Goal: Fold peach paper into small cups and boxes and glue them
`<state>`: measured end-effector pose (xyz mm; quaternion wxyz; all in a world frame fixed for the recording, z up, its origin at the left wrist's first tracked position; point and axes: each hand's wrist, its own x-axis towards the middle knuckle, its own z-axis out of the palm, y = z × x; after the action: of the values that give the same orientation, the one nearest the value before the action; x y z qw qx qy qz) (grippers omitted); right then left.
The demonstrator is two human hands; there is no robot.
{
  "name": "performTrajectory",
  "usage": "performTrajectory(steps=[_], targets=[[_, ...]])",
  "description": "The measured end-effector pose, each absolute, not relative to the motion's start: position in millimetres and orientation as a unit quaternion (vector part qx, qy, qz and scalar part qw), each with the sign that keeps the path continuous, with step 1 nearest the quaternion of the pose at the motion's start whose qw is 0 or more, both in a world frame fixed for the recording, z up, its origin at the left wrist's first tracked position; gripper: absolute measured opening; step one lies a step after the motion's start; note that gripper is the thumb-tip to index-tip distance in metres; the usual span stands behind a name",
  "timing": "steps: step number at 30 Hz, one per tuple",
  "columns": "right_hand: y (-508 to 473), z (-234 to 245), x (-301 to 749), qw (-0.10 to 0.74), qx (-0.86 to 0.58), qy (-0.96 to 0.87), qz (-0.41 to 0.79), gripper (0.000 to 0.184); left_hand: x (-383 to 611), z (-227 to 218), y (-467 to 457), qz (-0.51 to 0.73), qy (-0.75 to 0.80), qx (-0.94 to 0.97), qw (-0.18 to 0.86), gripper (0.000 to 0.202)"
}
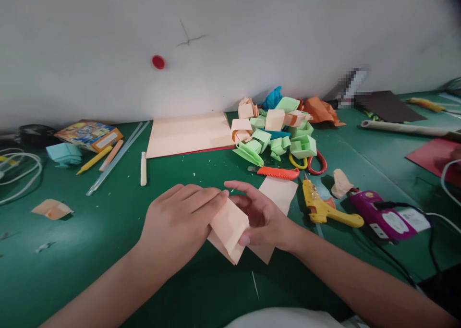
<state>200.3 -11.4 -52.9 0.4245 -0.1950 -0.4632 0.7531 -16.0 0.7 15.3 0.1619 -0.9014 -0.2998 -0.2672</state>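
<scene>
Between my hands is a folded piece of peach paper [230, 224], bent into a small box-like shape. My left hand [185, 212] wraps over its left side, with the fingers lying across the top edge. On the right side, my right hand [264, 212] grips it with the thumb at the lower corner; its index finger stretches out above, and the other fingers are partly hidden behind the paper. A flat peach sheet [279, 196] lies on the table under and behind my right hand. Just beyond it rests an orange utility knife [277, 173].
Folded green and peach paper pieces [268, 131] are heaped near the wall. A yellow glue gun [320, 208] and purple power strip [385, 215] with cables lie right. Scissors [317, 162] sit by the heap. Peach sheets [190, 131], clear glue sticks [118, 157] and crayons [95, 160] are left.
</scene>
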Motion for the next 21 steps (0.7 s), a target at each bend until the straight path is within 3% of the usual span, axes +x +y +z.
performTrajectory(steps=[5, 11, 21], targets=[[-10.6, -49.8, 198.8, 0.419, -0.199, -0.444, 0.767, 0.088, -14.4, 20.7, -0.7, -0.265, -0.298, -0.902, 0.167, 0.027], [-12.3, -45.2, 197.7, 0.402, -0.201, -0.405, 0.796, 0.086, -11.8, 27.4, 2.5, -0.283, -0.266, -0.918, 0.074, 0.037], [-14.7, -49.6, 196.9, 0.422, -0.223, -0.456, 0.751, 0.087, -12.1, 27.2, 1.6, -0.322, -0.283, -0.899, 0.088, 0.020]])
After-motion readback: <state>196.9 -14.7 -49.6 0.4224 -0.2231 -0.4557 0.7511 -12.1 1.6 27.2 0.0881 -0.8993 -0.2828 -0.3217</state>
